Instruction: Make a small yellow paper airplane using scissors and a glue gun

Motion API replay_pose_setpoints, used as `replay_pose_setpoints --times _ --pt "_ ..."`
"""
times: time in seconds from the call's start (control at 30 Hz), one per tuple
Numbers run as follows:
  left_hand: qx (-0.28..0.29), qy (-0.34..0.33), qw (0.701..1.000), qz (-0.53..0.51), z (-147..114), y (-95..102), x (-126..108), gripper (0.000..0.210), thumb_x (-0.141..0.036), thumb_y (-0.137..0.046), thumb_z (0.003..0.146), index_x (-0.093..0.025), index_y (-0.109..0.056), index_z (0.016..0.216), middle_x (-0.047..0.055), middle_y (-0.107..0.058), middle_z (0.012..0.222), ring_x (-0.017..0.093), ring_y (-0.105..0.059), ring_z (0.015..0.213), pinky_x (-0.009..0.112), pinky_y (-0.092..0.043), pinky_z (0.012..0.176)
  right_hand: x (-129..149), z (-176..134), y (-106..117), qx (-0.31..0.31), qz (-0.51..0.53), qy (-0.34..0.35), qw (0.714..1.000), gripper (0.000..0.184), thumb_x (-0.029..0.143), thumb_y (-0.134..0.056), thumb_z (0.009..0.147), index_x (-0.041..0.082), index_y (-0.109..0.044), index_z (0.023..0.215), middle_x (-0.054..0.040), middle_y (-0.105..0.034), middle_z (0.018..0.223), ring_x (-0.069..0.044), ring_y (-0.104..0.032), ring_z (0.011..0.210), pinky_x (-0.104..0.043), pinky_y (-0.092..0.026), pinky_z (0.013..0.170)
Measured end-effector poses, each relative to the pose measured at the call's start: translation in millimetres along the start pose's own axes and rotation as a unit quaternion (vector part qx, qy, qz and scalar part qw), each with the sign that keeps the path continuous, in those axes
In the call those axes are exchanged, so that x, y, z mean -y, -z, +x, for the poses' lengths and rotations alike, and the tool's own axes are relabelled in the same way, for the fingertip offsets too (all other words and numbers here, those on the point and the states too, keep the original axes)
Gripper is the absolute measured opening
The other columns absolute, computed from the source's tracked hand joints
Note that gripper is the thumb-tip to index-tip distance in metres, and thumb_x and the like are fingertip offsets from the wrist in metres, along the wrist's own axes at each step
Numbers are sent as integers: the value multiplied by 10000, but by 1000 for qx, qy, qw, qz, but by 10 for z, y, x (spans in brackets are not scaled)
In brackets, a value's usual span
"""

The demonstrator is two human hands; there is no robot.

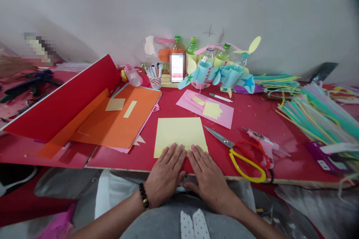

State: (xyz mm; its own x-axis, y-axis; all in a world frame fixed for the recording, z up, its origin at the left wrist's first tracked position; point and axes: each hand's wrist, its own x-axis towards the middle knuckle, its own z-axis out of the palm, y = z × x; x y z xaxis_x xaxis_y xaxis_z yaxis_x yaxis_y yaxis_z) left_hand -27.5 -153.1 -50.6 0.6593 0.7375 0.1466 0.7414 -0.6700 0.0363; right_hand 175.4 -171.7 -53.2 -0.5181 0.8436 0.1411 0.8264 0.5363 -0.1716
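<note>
A pale yellow sheet of paper (181,132) lies flat on the red table in front of me. My left hand (165,173) rests palm down on its near edge, fingers stretched out. Beside it my right hand (207,175) presses flat on the same edge, fingers also extended. Both hands cover part of the paper's near side. To the right of the sheet are large scissors (235,147) with one red and one yellow handle loop, blades slightly apart. Behind the sheet, a pink sheet (226,115) carries small yellow paper pieces (211,109).
Orange sheets (140,106) lie left, near a standing red board (64,101). A pink glue gun (263,142), purple power strip (322,157) and bundles of coloured strips (322,108) are right. Behind stand a pen cup (155,81), a phone (177,67) and paper-decorated bottles (203,71).
</note>
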Motion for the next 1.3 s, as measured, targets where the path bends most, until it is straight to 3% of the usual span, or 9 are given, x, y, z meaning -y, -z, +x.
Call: replay_pose_setpoints --times 0.33,0.73,0.9,1.03,1.17,1.3 --pt "-40 69 996 49 -554 58 304 525 -328 -441 906 -100 -394 1376 146 -405 1432 283 -387 1317 435 -381 1047 -19 -14 16 -6 -37 -1 999 796 609 -449 846 87 -320 1434 -183 -318 1487 -307 -265 1379 -453 -342 1061" --pt "-51 75 994 68 -586 72 287 530 -348 -450 902 -105 -412 1372 130 -399 1439 280 -395 1312 451 -385 1046 -196 -351 78 -47 -85 -65 993 778 608 -459 842 67 -378 1394 -210 -392 1438 -334 -366 1325 -505 -389 1006" --pt "-72 81 993 48 -597 87 268 514 -349 -461 897 -124 -428 1358 139 -439 1410 286 -420 1292 467 -391 1035 -366 -606 244 -80 -51 -39 995 497 417 -506 883 119 -524 1280 -160 -505 1365 -286 -429 1290 -439 -437 996" --pt "-58 99 993 31 -560 175 193 429 -352 -479 889 -161 -514 1272 136 -533 1317 291 -485 1218 483 -396 1023 -643 -738 354 -152 -88 -117 977 388 277 -460 899 94 -552 1229 -171 -546 1308 -298 -475 1227 -462 -414 1006" --pt "-27 106 994 4 -455 310 69 372 -304 -515 872 -193 -543 1226 113 -586 1157 267 -527 1114 484 -390 1028 -878 -747 385 -121 -140 -155 970 354 177 -436 868 99 -577 1183 -167 -583 1245 -293 -533 1115 -454 -430 963" --pt "-11 94 995 -35 -349 351 -31 364 -277 -524 867 -207 -535 1225 100 -554 1136 252 -510 1082 485 -365 1045 -970 -645 407 -74 -166 -186 966 437 61 -449 784 64 -537 1212 -186 -632 1101 -292 -574 984 -423 -480 855"
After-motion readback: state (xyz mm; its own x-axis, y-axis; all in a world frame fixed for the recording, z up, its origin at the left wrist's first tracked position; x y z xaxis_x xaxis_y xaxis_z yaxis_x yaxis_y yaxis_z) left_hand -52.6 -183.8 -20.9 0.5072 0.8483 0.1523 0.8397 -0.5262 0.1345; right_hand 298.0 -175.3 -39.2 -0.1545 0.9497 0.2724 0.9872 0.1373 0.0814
